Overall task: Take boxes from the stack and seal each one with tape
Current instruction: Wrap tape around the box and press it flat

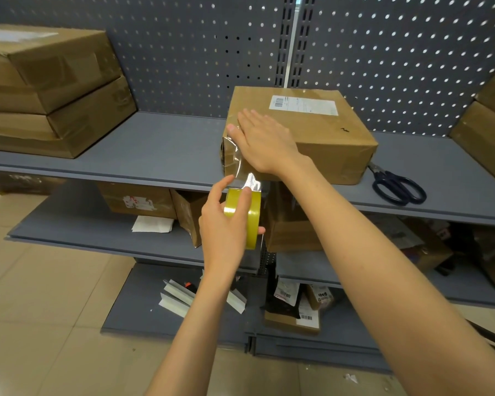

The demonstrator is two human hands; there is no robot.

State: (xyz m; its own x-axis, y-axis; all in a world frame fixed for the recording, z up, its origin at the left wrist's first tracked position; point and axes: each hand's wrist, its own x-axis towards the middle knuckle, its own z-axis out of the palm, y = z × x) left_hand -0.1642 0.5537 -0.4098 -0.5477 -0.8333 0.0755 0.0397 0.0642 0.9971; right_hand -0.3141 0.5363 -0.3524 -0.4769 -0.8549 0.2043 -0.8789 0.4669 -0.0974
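The cardboard box (312,132) sits on the grey shelf (160,155). The right hand (265,140) presses flat, fingers straight, on its near-left corner. The left hand (223,224) grips the yellow tape roll (245,215) just below the shelf edge, clear tape (240,170) running up to the box. Scissors (397,185) lie right.

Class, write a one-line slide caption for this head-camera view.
Right hand presses clear tape onto a cardboard box on the shelf while the left hand holds the tape roll.
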